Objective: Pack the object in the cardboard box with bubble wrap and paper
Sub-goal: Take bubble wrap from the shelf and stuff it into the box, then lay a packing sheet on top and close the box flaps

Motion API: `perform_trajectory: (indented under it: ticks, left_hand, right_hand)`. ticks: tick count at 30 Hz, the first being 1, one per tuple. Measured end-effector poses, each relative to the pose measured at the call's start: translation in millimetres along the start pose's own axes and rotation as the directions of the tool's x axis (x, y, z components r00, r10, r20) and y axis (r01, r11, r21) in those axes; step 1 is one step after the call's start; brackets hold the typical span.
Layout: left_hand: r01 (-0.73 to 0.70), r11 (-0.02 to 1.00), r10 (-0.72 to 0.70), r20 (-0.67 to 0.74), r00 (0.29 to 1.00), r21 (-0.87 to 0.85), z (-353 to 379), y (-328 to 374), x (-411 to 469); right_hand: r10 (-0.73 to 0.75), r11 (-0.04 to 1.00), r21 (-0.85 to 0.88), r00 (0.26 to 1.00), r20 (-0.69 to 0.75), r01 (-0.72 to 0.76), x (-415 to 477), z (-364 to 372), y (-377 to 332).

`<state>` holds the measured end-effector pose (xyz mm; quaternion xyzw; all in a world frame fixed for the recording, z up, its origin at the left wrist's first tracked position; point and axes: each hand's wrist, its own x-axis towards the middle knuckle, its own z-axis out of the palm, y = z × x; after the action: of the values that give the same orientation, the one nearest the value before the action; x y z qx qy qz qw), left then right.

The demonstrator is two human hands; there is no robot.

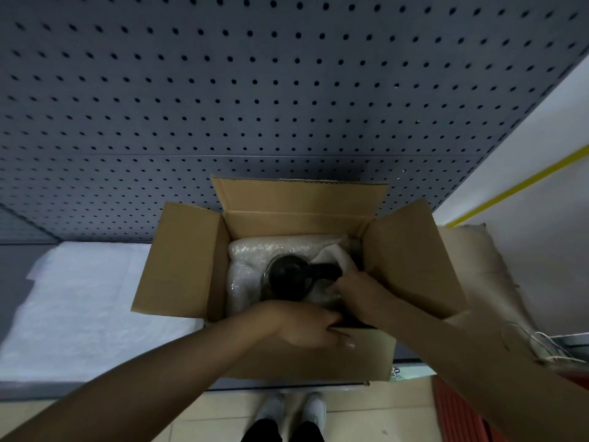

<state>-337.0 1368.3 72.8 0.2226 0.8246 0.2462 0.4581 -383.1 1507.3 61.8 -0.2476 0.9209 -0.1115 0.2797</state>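
Observation:
An open cardboard box (181, 260) stands on the shelf with all its flaps up. Inside, a dark glass jug with a black lid and handle (288, 275) sits on bubble wrap (255, 250) that lines the bottom and left side; white paper (331, 255) lies at the back right. My left hand (306, 327) grips the near flap of the box at its top edge. My right hand (350, 290) reaches into the box beside the jug's handle, fingers curled on the wrap or the jug's side; which one is unclear.
A sheet of white bubble wrap (86, 307) lies on the shelf left of the box. Brown paper (497, 282) lies at the right. A grey pegboard wall (255, 90) rises behind. My feet (291, 409) stand on the tiled floor below.

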Motion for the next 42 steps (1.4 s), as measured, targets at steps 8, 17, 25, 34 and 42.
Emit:
perform_trajectory:
  ticks: [8,17,25,34,42]
  left_hand:
    - [0.024,0.999,-0.024,-0.038,0.999,0.021,-2,-2,0]
    - [0.012,0.999,0.01,-0.407,0.913,0.053,6,9,-40]
    - [-0.021,1.0,0.022,-0.695,0.718,0.009,-15,-40,-159]
    - [-0.164,0.96,-0.1,-0.826,0.555,-0.226,-7,-184,-317]
    - [0.028,0.957,-0.238,-0.724,0.648,-0.29,45,-319,-391]
  right_hand:
    - [-0.105,0.992,0.049,0.976,-0.189,0.117,1,-2,3]
    - [0.033,0.995,-0.091,0.999,-0.029,-0.036,-15,-30,5]
    - [-0.028,1.0,-0.013,0.982,-0.186,0.026,-47,-59,-48]
    - [-0.03,0.995,0.071,0.86,-0.51,0.076,-46,-32,-175]
    - [-0.104,0.935,0.285,0.933,-0.345,0.21,-12,62,-347]
